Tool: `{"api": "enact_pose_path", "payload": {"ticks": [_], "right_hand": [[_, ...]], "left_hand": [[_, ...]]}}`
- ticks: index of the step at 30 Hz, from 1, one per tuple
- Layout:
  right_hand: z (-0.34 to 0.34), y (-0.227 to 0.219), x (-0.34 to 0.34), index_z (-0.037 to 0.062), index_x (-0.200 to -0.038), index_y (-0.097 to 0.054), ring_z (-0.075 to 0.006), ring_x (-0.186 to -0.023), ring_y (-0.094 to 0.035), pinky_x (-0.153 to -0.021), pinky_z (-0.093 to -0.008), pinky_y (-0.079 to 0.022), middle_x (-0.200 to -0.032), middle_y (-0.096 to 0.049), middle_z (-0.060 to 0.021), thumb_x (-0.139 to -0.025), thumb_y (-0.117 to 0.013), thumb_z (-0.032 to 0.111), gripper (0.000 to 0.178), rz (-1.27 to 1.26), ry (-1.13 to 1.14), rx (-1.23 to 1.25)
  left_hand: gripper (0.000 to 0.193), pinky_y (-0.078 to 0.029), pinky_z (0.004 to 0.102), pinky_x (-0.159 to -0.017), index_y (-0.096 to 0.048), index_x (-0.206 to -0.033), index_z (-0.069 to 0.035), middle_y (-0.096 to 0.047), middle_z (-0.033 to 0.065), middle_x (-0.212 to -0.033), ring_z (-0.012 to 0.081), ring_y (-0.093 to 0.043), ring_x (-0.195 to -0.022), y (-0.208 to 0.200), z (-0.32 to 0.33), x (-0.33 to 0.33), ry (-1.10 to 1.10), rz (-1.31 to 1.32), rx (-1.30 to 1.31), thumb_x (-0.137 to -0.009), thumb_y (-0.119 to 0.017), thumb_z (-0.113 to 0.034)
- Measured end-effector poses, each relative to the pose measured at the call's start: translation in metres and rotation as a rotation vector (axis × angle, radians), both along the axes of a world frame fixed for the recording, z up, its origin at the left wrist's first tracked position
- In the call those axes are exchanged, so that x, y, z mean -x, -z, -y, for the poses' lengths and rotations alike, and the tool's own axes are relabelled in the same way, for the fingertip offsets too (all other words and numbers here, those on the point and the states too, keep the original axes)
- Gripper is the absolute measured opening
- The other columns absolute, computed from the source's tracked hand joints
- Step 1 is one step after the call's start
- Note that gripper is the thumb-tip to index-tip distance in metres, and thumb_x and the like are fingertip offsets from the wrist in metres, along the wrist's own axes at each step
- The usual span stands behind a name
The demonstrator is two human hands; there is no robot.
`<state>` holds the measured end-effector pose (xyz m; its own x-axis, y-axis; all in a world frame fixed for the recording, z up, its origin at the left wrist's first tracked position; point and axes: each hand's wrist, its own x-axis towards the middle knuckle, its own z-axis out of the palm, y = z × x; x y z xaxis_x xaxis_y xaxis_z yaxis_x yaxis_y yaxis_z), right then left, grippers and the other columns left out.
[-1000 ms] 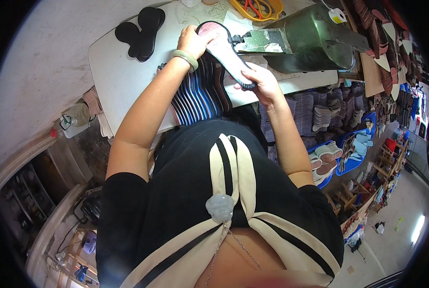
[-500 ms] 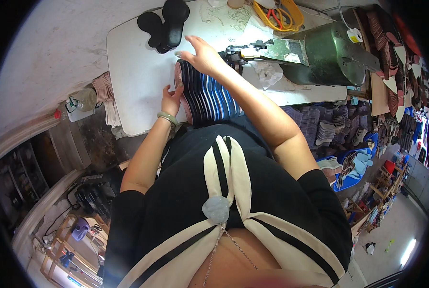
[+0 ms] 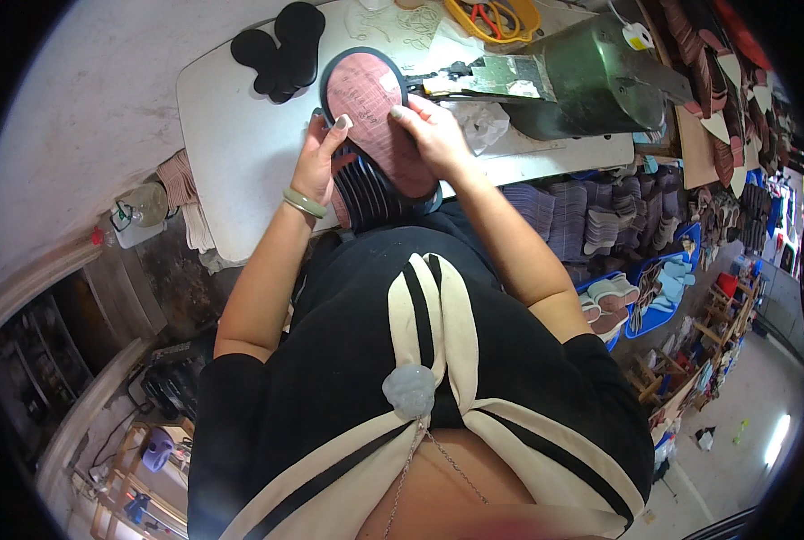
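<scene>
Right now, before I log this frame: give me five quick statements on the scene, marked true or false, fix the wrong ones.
1. The left hand and right hand both hold the pink-faced sole. True.
2. The green bangle is worn on the right. False: it is worn on the left.
3. The black sole-shaped pieces lie on the white table. True.
4. The green machine stands left of both hands. False: it stands right.
5. The yellow basket holds something orange. True.

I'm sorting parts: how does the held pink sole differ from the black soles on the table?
The pink sole has a pink face with a dark rim; the black soles look plain black. The pink sole is in the left hand and right hand; the black soles lie on the table. Both have rounded ends.
</scene>
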<state>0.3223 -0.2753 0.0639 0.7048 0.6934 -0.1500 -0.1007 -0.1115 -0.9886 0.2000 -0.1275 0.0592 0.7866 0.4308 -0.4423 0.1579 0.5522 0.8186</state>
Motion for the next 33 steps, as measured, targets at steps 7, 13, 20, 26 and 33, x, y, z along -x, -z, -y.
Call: {"api": "enact_pose_path", "payload": {"ticks": [7, 13, 20, 26, 33], "right_hand": [[0.052, -0.031, -0.02, -0.0005, -0.106, -0.064, -0.0067, -0.079, -0.056, -0.075, -0.0233, -0.046, -0.09, -0.066, -0.002, -0.081, -0.066, 0.015, 0.03, -0.307, -0.089, 0.039], [0.046, -0.025, 0.006, 0.0037, -0.118, -0.055, -0.0332, -0.072, -0.06, -0.068, -0.0379, -0.049, -0.085, -0.06, -0.0169, -0.076, -0.069, 0.029, 0.052, 0.842, 0.117, 0.281], [0.048, -0.057, -0.018, 0.0187, -0.125, -0.053, -0.0297, -0.073, -0.061, -0.065, -0.0371, -0.05, -0.08, -0.057, -0.0113, -0.074, -0.065, 0.052, 0.063, 0.906, -0.084, 0.659], [0.078, -0.02, -0.057, 0.0038, -0.114, -0.061, -0.0151, -0.083, -0.062, -0.074, -0.0267, -0.05, -0.095, -0.065, -0.0082, -0.078, -0.07, 0.024, 0.042, 0.391, 0.205, 0.343], [0.073, -0.021, -0.011, -0.0036, -0.096, -0.062, -0.0119, -0.061, -0.059, -0.055, -0.0216, -0.046, -0.077, -0.065, -0.0085, -0.09, -0.055, 0.026, 0.031, -0.739, 0.186, -0.076]], "left_hand": [[0.014, -0.054, 0.0269, -0.069, -0.066, -0.089, -0.003, -0.064, 0.0017, -0.082, 0.0119, -0.063, -0.078, -0.026, 0.025, -0.029, 0.264, 0.03, 0.219, -0.087, -0.061, -0.016], [0.015, -0.053, 0.0245, -0.066, -0.066, -0.092, -0.001, -0.066, 0.0054, -0.091, 0.0106, -0.062, -0.079, -0.019, 0.044, -0.048, 0.119, 0.043, 0.264, -0.086, -0.061, -0.014], [0.017, -0.047, 0.0255, -0.072, -0.065, -0.095, 0.002, -0.066, 0.0035, -0.09, 0.0108, -0.061, -0.079, 0.013, 0.041, -0.092, -0.114, 0.19, -0.117, -0.083, -0.061, -0.01], [0.02, -0.047, 0.0282, -0.063, -0.064, -0.081, 0.0, -0.064, 0.0038, -0.077, 0.0127, -0.059, -0.067, 0.04, 0.058, -0.14, -0.321, 0.024, -0.144, -0.08, -0.065, -0.019], [0.036, -0.047, 0.029, -0.067, -0.061, -0.088, 0.008, -0.064, 0.0118, -0.081, 0.0171, -0.062, -0.074, 0.03, 0.023, -0.161, -0.108, -0.1, -0.116, -0.081, -0.063, -0.027]]}}
